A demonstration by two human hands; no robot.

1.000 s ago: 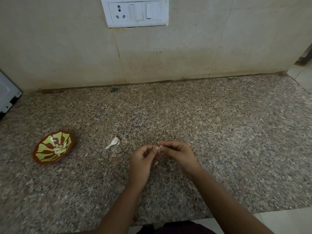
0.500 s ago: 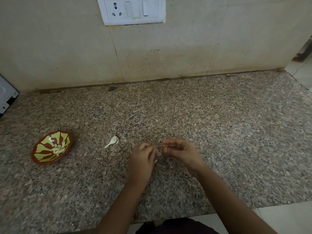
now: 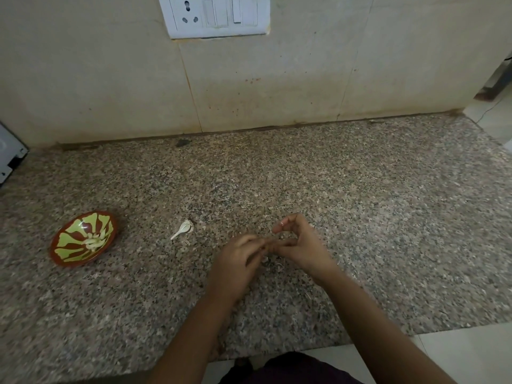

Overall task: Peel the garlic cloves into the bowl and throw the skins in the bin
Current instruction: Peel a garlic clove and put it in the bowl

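My left hand (image 3: pixel 237 261) and my right hand (image 3: pixel 300 246) meet fingertip to fingertip just above the granite counter (image 3: pixel 360 217). Both pinch a small garlic clove that their fingers almost wholly hide. A few pale skin scraps (image 3: pixel 273 262) lie on the counter right under the hands. An unpeeled garlic clove (image 3: pixel 183 229) with a thin tail lies to the left of the hands. Further left stands a small red and green bowl (image 3: pixel 62 245) with several peeled cloves (image 3: pixel 94 241) inside. No bin is in view.
A tiled wall (image 3: pixel 110 79) with a white socket and switch plate (image 3: pixel 217 15) backs the counter. A white appliance corner (image 3: pixel 9 153) pokes in at the far left. The counter ends at the right onto a pale floor (image 3: pixel 496 120), and its front edge runs along the bottom.
The hands have dropped slightly toward the counter and stayed together on the clove. The right index finger has lifted. The view has shifted a little.
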